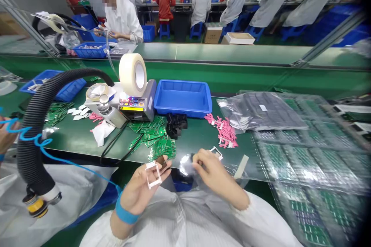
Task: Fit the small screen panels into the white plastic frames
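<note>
My left hand [139,185], with a blue wristband [125,210], holds a small white plastic frame [153,175] on its fingers. A dark brown flat piece [161,161] lies against the same fingertips, behind the frame. My right hand [210,170] is closed in a pinch at the table's front edge. What its fingertips hold is hidden; a shiny clear patch [186,165] shows beside them, perhaps film or glare. Another white frame [216,153] lies just behind that hand. Green circuit boards [162,146] are heaped beyond my left hand, with black parts [176,123] next to them.
A blue bin [183,98] stands behind the boards, beside a grey device [137,104] bearing a tape roll [133,74]. Pink strips [224,131] are piled to the right. Bagged boards [307,154] cover the right side. A black hose [31,131] arches at left.
</note>
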Demonstrator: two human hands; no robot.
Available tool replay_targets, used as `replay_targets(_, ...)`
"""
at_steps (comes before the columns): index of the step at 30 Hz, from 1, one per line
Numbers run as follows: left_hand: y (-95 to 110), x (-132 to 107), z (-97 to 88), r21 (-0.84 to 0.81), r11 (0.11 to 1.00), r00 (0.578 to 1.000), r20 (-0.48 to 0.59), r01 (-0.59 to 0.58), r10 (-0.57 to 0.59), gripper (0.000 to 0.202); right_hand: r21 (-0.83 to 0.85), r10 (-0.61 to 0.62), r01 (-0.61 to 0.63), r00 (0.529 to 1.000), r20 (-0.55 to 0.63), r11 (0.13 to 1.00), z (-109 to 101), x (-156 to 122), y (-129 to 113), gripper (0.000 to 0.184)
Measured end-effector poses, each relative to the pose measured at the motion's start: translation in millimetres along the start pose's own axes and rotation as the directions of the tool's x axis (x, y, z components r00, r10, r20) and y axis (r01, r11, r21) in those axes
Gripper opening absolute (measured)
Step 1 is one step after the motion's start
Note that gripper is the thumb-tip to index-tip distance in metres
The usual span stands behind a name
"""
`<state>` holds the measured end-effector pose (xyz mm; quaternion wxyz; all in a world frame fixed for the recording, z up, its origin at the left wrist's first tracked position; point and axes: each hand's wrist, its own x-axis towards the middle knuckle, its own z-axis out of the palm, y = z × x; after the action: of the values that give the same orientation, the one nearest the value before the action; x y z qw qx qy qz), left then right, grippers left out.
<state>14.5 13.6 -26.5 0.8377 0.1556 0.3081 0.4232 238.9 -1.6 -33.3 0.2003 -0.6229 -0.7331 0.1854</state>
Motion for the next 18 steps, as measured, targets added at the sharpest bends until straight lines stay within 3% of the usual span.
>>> replay_targets(3, -1.2, 1.0, 0.6, 0.039, 0.999, 1.0, 0.002, 0.018, -0.018, 0.033, -0.115, 0.012, -0.012, 1.0, 0.003, 0.993, 15.7, 7.6, 7.3, 0.014)
replay_targets(5, -4.3, 1.3, 2.7, 0.068, 0.997, 1.0, 0.008, 0.026, -0.027, 0.033, -0.116, -0.033, 0.032, 0.999, -0.009, 0.993, 13.1, 10.6, 0.6, 0.008)
replay_targets(7, -8.0, 1.9, 4.6, 0.093, 0.995, 0.998, 0.04, 0.04, -0.044, 0.035, -0.051, -0.163, 0.163, 0.987, 0.0, 0.985, 2.2, 11.7, -12.4, 0.025)
replay_targets(9, -11.4, 2.1, 6.1, 0.11, 0.992, 0.993, 0.083, 0.069, -0.078, 0.039, 0.009, -0.328, 0.328, 0.945, -0.005, 0.945, -8.6, 11.9, -27.0, 0.039)
replay_targets(12, -13.8, 0.5, 9.0, 0.117, 0.989, 0.985, 0.13, 0.095, -0.11, 0.04, -0.009, -0.478, 0.478, 0.875, -0.079, 0.878, -12.0, 12.8, -43.1, 0.03)
replay_targets(15, -11.9, -2.4, 11.3, 0.105, 0.993, 0.987, 0.141, 0.063, -0.077, 0.036, 0.002, -0.487, 0.493, 0.86, -0.154, 0.87, -4.5, 14.9, -47.0, 0.016)
replay_targets(18, -6.7, -4.7, 10.4, 0.03, 0.997, 0.983, 0.166, 0.069, -0.073, 0.037, 0.15, -0.435, 0.457, 0.887, -0.157, 0.877, 0.1, 17.8, -43.8, 0.016)
